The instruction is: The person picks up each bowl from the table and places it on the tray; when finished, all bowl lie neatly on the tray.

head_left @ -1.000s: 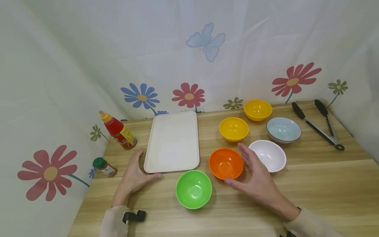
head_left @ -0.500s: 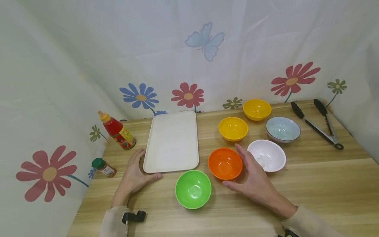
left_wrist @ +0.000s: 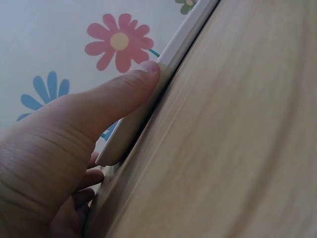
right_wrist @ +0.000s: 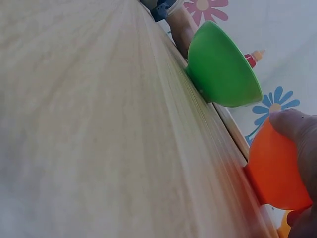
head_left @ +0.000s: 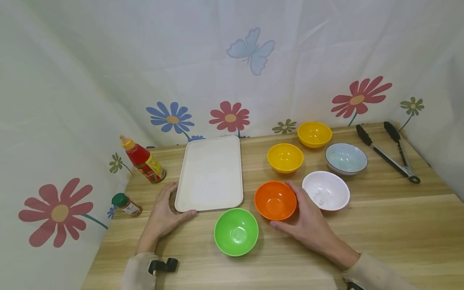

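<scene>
My left hand is at the near left corner of a white rectangular tray, thumb along its near edge and fingers by its left side. In the left wrist view the straight thumb touches the tray's edge. My right hand holds an orange bowl that stands upright on the table. Its thumb is at the bowl's near rim and its fingers lie along the right side. The right wrist view has the thumb on the orange bowl's rim. A green bowl stands close by.
Two yellow bowls, a pale blue bowl and a white bowl stand at the right. Black-tipped tongs lie beyond them. A red sauce bottle and a green-capped jar are left of the tray.
My right hand has moved slightly left and closed in on the orange bowl, its fingers now at the rim. The left hand and the bowls have stayed in place.
</scene>
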`<act>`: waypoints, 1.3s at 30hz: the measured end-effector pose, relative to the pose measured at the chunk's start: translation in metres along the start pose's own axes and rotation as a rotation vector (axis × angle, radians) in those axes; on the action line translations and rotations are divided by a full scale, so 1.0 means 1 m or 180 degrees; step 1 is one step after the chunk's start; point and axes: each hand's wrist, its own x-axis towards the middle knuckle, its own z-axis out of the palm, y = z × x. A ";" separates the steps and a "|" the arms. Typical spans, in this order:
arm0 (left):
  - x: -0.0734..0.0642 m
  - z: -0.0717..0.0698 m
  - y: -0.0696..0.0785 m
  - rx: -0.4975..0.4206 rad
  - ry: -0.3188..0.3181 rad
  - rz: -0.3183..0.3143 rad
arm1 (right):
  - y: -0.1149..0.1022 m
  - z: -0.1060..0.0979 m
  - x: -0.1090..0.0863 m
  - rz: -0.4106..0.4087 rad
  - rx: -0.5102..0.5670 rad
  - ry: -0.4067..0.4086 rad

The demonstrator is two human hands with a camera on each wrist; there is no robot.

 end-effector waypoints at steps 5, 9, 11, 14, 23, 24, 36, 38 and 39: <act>0.000 0.000 0.000 -0.0003 0.0007 -0.0001 | 0.000 -0.001 0.002 0.0025 -0.0055 -0.0013; -0.001 0.001 0.000 -0.0008 0.0032 0.0009 | -0.001 0.000 0.002 0.0077 -0.0049 -0.0040; -0.001 0.001 0.000 -0.0004 0.0029 0.0010 | -0.001 0.000 0.002 0.0099 -0.0051 -0.0044; -0.001 0.000 0.000 0.0018 0.0029 -0.0007 | -0.002 0.001 0.001 0.0121 -0.0086 -0.0034; -0.001 -0.001 0.002 0.0064 -0.0011 -0.0034 | -0.007 -0.002 0.000 0.0031 -0.0084 0.0215; -0.001 -0.001 0.002 0.0071 -0.0016 -0.0036 | -0.008 -0.002 0.000 0.0033 -0.0063 0.0235; -0.002 0.000 -0.002 0.0031 0.0035 0.0033 | -0.021 -0.020 0.016 0.0200 0.0251 0.0296; -0.002 0.000 -0.003 0.0015 0.0035 0.0039 | -0.025 -0.023 0.020 0.0272 0.0295 0.0266; -0.001 0.000 -0.003 0.0009 0.0030 0.0036 | -0.027 -0.025 0.022 0.0297 0.0338 0.0254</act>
